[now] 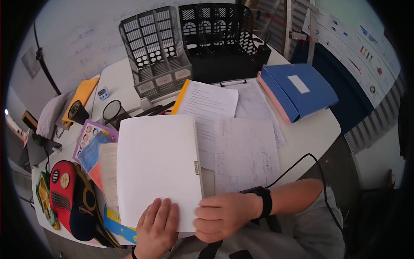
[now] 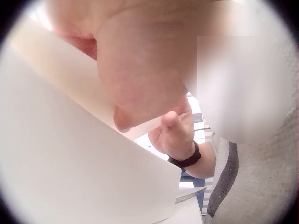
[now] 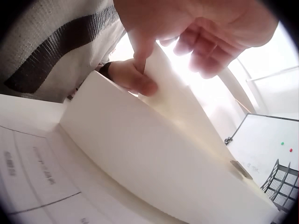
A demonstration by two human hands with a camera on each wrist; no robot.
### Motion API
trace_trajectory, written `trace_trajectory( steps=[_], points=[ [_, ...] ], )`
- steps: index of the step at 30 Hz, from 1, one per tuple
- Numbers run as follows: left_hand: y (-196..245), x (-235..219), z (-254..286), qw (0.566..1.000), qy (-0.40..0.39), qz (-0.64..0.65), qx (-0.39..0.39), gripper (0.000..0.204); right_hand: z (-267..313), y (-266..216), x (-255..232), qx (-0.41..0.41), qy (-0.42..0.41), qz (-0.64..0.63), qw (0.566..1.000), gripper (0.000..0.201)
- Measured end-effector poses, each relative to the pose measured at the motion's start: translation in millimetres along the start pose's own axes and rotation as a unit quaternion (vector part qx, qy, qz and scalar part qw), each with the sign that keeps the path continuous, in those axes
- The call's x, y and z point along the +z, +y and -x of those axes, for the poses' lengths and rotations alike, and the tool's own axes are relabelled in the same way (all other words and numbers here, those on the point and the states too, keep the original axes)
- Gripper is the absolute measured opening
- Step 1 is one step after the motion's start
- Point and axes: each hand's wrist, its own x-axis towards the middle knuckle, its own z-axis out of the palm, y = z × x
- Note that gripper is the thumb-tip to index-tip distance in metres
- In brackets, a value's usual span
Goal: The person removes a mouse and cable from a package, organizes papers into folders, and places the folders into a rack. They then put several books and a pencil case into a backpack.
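Note:
A white file box lies before me, with a small grey tab on its right edge. Its lid stands a little raised from the box body in the right wrist view. My left hand pinches the lid at the near edge, fingers on top and thumb against the underside. By the near right corner is my right hand, its fingers loosely bent over the lid's edge and its thumb extended. What the box holds is hidden.
Handwritten sheets lie right of the box, and a blue file box stands beyond them. Grey and black file racks line the back. To the left are a red pencil case, a mesh cup and booklets.

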Motion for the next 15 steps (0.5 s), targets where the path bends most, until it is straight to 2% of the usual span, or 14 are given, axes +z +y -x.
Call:
trace_trajectory(
  steps=[2,4,8,10,15],
  points=[
    [2.2,1.3,0.0,1.0,0.011,-0.001,-0.018,0.047,14.6,-6.9,-7.4,-0.001,0.013,-0.014,1.0,0.019],
    [2.1,2.4,1.1,1.0,0.021,0.006,-0.016,0.046,30.9,-12.7,-5.2,0.061,-0.083,-0.048,0.994,0.026],
    [-4.3,9.8,6.2,0.999,0.04,0.037,-0.005,0.043,27.9,-9.6,12.1,0.123,-0.055,-0.066,0.989,0.035],
    [-5.9,8.1,4.8,0.997,0.044,0.054,-0.01,0.043,25.2,-14.5,11.0,0.192,-0.112,-0.118,0.968,0.045],
    [-21.0,3.3,28.7,0.996,0.041,0.077,-0.03,0.034,18.9,-16.5,8.5,0.188,-0.152,-0.123,0.963,0.047]
  ],
)
